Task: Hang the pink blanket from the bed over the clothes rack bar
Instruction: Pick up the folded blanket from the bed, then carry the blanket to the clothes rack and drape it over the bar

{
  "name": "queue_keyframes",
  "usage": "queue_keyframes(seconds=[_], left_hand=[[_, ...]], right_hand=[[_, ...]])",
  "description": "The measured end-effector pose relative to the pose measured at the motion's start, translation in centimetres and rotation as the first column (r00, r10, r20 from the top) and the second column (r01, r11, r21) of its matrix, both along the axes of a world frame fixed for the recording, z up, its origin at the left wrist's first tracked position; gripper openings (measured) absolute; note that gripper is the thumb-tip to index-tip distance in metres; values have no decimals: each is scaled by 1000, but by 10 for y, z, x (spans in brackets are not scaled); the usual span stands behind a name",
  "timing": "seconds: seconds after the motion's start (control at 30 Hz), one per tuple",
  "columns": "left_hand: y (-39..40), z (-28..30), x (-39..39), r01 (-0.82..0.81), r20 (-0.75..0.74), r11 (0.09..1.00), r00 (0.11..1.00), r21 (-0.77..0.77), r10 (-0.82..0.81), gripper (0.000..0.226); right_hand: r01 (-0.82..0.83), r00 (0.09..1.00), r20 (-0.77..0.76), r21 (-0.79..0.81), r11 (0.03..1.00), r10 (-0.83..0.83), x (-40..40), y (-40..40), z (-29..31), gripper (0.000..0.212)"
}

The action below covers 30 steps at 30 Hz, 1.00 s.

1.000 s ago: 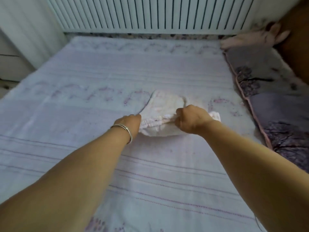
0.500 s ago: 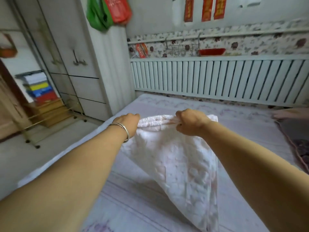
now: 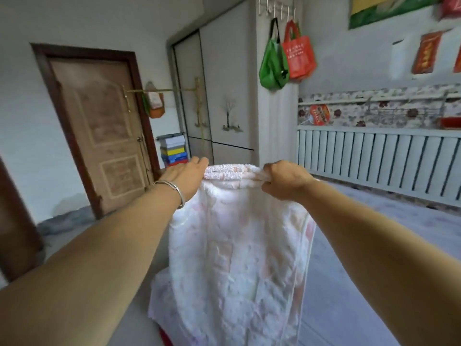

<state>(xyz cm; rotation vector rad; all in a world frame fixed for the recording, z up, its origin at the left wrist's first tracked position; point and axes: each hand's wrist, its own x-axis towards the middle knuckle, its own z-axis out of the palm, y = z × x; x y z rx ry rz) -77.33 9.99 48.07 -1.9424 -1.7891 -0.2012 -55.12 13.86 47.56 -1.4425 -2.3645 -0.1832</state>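
Both hands' grip on pink blanket [image 3: 234, 245]

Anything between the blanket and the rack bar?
Nothing visible. Left hand and right hand hold the blanket by its top edge, hanging free. The rack bar is further off by the door, with open floor between. The blanket hides the floor directly ahead.

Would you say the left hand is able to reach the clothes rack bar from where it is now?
Probably not yet. The left hand grips the pink blanket, and the clothes rack bar stands well beyond it by the door; open floor lies between.
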Motion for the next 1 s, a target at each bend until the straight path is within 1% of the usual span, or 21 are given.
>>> queue_keyframes(seconds=[0.1,0.23,0.27,0.33,0.43,0.57,0.63,0.73,0.8,0.9,1.0], left_hand=[[18,6,-68,-92,-14,996,996,-6,92,29],[44,19,-156,-211,-62,977,976,1,211,29],[53,26,-183,-258,-70,966,963,22,259,27],[63,31,-216,-311,-68,950,948,36,312,24],[80,36,-277,-396,-20,916,917,67,398,26],[97,39,-361,-485,62,870,874,85,482,25],[107,38,-392,-511,81,855,859,87,505,27],[131,39,-454,-517,78,846,856,130,511,25],[144,39,-488,-511,68,849,859,135,507,23],[175,42,-554,-466,44,874,884,136,465,22],[213,51,-613,-409,14,901,911,142,412,25]], right_hand=[[-91,996,-23,-5,996,91,-70,35,3,23],[-223,974,-52,-10,975,223,-168,87,6,15],[-270,960,-71,-5,963,269,-201,107,13,17],[-313,947,-75,-3,950,312,-241,130,20,22],[-398,912,-105,17,917,397,-310,166,32,24],[-490,866,-119,-13,872,485,-404,199,43,18],[-504,858,-109,0,864,501,-436,212,46,18],[-528,840,-107,64,847,531,-503,240,45,19],[-524,846,-87,55,850,527,-539,254,43,19],[-514,851,-92,54,856,516,-606,288,48,17],[-504,855,-118,38,863,505,-664,324,53,27]])
